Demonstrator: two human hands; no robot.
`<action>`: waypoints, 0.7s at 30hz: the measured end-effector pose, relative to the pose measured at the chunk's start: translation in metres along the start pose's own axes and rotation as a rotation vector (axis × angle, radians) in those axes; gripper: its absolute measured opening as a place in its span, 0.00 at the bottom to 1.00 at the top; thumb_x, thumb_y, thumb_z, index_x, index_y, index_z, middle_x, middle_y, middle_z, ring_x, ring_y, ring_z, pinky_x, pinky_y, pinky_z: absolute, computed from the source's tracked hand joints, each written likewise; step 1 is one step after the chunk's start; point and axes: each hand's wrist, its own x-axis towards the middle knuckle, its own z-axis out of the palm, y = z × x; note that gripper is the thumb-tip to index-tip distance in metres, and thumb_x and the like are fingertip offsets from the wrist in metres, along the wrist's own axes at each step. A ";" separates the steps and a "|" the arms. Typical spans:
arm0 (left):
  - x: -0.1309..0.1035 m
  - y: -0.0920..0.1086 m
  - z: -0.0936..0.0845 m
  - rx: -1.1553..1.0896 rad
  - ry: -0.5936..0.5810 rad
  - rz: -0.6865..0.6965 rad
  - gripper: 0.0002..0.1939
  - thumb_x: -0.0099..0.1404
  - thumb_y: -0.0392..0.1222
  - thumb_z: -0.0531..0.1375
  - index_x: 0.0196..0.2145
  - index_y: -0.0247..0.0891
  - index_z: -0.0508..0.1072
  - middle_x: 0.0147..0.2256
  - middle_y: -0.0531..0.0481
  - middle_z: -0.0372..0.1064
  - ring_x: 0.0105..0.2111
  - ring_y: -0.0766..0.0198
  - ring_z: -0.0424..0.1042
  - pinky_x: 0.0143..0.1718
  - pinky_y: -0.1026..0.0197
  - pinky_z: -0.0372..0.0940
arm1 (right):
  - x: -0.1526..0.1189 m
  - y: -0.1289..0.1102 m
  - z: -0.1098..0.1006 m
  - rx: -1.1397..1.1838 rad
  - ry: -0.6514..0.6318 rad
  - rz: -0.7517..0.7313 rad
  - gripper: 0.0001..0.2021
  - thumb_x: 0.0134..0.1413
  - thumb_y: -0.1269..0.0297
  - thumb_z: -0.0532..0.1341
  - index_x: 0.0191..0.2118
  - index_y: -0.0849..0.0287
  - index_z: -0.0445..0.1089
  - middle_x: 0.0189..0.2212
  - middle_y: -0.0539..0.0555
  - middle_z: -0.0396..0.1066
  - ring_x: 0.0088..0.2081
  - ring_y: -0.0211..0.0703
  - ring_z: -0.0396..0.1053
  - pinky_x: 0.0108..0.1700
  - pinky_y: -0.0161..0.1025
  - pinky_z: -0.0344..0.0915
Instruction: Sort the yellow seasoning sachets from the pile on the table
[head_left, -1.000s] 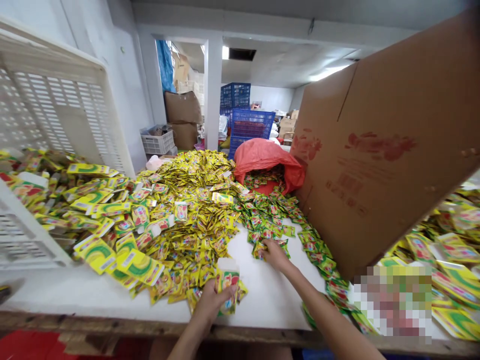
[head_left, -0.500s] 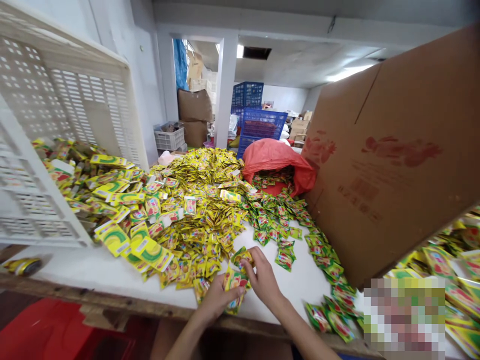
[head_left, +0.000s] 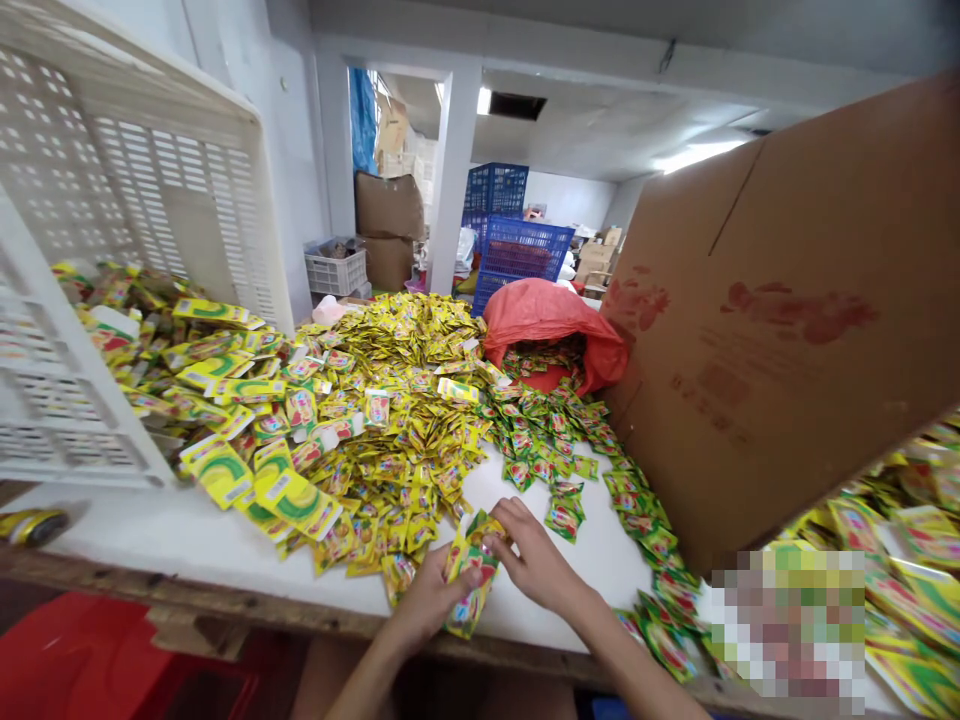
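Across the bottom of my view runs a white table [head_left: 135, 525] with a worn wooden edge, the biggest thing I see. On its right, a large cardboard box [head_left: 780, 330] with red print leans at a tilt. On the left, a white crate [head_left: 202, 230] lies with its opening toward the table, and flattened-looking yellow cartons [head_left: 296, 500] spill out of it. Next in size is the heap of yellow sachets [head_left: 420, 330] at the middle, touching those cartons. Behind and to its right, a red bag [head_left: 536, 305] gapes, with green sachets [head_left: 562, 510] trailing out along the cardboard.

Near the front edge I have both hands close together. My left hand [head_left: 429, 602] is clamped on a small carton [head_left: 474, 592], held tilted above the table, thumb across its front. My right hand [head_left: 538, 562] pinches a single sachet [head_left: 491, 527] at the carton's upper end; how far in it sits, I cannot tell.
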 end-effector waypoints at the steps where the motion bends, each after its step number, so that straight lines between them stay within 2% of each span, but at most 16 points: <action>1: 0.000 0.000 0.001 0.005 -0.003 0.009 0.25 0.50 0.55 0.61 0.39 0.33 0.68 0.28 0.49 0.70 0.25 0.64 0.67 0.27 0.64 0.62 | 0.001 -0.002 -0.001 0.017 -0.010 0.001 0.05 0.55 0.69 0.53 0.28 0.58 0.62 0.29 0.51 0.61 0.35 0.43 0.59 0.38 0.39 0.57; 4: 0.000 0.000 0.001 0.035 0.009 0.027 0.22 0.51 0.54 0.61 0.37 0.33 0.68 0.28 0.50 0.70 0.25 0.64 0.67 0.28 0.64 0.62 | 0.007 -0.006 0.004 -0.002 0.030 0.070 0.05 0.52 0.67 0.57 0.27 0.58 0.63 0.30 0.51 0.62 0.36 0.43 0.60 0.38 0.39 0.56; 6: 0.000 0.000 0.000 0.072 0.028 0.052 0.20 0.52 0.52 0.61 0.37 0.33 0.68 0.29 0.50 0.70 0.27 0.63 0.68 0.30 0.63 0.62 | 0.009 -0.007 0.011 -0.010 0.086 0.132 0.02 0.50 0.68 0.59 0.30 0.58 0.64 0.30 0.51 0.64 0.36 0.43 0.60 0.38 0.39 0.55; 7: 0.000 0.000 -0.001 0.093 0.042 0.071 0.19 0.52 0.50 0.61 0.38 0.33 0.68 0.31 0.49 0.70 0.29 0.62 0.68 0.31 0.62 0.62 | 0.010 -0.007 0.014 -0.003 0.106 0.150 0.03 0.50 0.67 0.59 0.33 0.57 0.64 0.30 0.51 0.65 0.36 0.43 0.61 0.38 0.39 0.55; 9: 0.001 0.000 -0.002 0.123 0.067 0.113 0.18 0.52 0.47 0.62 0.39 0.34 0.68 0.33 0.49 0.71 0.34 0.59 0.68 0.36 0.61 0.62 | 0.009 -0.008 0.017 0.016 0.122 0.155 0.04 0.50 0.66 0.60 0.34 0.57 0.64 0.30 0.50 0.66 0.35 0.43 0.61 0.38 0.39 0.54; 12: 0.001 0.003 -0.001 0.113 0.085 0.146 0.20 0.51 0.43 0.62 0.41 0.35 0.68 0.37 0.48 0.71 0.39 0.56 0.67 0.41 0.60 0.61 | 0.006 -0.011 0.011 0.022 0.104 0.117 0.04 0.53 0.64 0.57 0.30 0.57 0.65 0.28 0.50 0.67 0.35 0.43 0.61 0.40 0.40 0.52; 16: 0.001 0.006 0.003 0.081 0.071 0.148 0.20 0.51 0.40 0.62 0.43 0.35 0.67 0.37 0.49 0.71 0.37 0.57 0.68 0.39 0.60 0.61 | 0.001 -0.014 0.006 -0.003 0.182 0.127 0.05 0.53 0.63 0.57 0.29 0.55 0.68 0.42 0.53 0.64 0.46 0.48 0.57 0.44 0.43 0.51; 18: 0.002 0.005 0.003 0.111 0.054 0.172 0.19 0.51 0.40 0.62 0.42 0.35 0.68 0.35 0.49 0.71 0.36 0.58 0.68 0.38 0.61 0.61 | -0.002 -0.015 0.011 0.003 0.167 0.130 0.06 0.53 0.62 0.58 0.28 0.55 0.70 0.46 0.53 0.62 0.49 0.49 0.54 0.46 0.45 0.51; 21: 0.003 0.000 0.000 0.178 0.032 0.230 0.15 0.52 0.40 0.61 0.39 0.35 0.69 0.34 0.49 0.70 0.38 0.57 0.66 0.40 0.60 0.60 | -0.008 -0.014 0.024 0.055 0.061 0.129 0.13 0.56 0.61 0.54 0.25 0.54 0.71 0.46 0.52 0.63 0.49 0.49 0.54 0.46 0.46 0.52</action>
